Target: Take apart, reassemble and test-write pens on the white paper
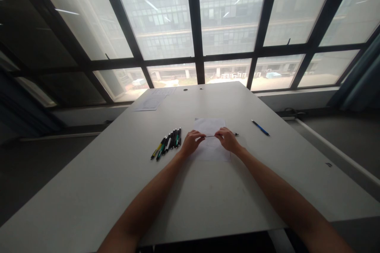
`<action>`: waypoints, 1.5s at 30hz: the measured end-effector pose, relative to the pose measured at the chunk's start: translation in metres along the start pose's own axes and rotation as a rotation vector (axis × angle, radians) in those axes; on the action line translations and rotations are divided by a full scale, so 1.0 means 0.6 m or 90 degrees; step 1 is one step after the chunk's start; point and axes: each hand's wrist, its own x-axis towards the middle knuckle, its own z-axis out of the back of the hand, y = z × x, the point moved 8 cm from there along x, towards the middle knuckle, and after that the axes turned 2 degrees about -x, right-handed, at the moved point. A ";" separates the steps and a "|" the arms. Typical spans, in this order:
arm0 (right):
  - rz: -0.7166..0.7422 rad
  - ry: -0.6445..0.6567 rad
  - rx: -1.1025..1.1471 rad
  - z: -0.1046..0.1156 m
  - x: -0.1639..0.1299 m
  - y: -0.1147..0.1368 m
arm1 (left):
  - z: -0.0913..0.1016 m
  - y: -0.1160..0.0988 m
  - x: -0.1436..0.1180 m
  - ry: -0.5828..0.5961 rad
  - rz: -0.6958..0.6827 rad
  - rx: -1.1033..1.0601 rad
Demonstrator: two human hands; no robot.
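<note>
On the white bench (118,174), over a paper sheet (211,126), both hands pinch one thin pen (221,135) lying crosswise: left hand (192,142) at its left end, right hand (228,140) nearer its tip.

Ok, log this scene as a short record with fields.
setting: white table by large windows
left hand: grips one end of a thin pen
right hand: grips the pen's other end
under hands: paper sheet
left of hands: row of pens
right of hands: blue pen, lying alone
far left corner: more papers
</note>
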 end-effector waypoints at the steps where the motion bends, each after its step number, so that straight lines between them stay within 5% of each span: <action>1: 0.002 0.001 0.002 0.000 0.000 0.001 | 0.000 0.000 0.000 0.002 0.002 0.001; 12: 0.016 0.023 0.033 -0.008 0.000 -0.001 | 0.006 0.001 -0.002 -0.025 0.005 0.040; 17: -0.090 -0.051 -0.128 0.020 -0.005 -0.054 | 0.018 0.014 -0.001 -0.067 0.025 0.049; 22: -0.155 0.048 -0.245 0.007 -0.012 -0.090 | 0.022 0.025 -0.002 -0.075 0.044 0.066; 45: -0.086 -0.030 -0.178 0.025 -0.003 -0.057 | 0.022 0.022 -0.005 -0.075 0.050 0.073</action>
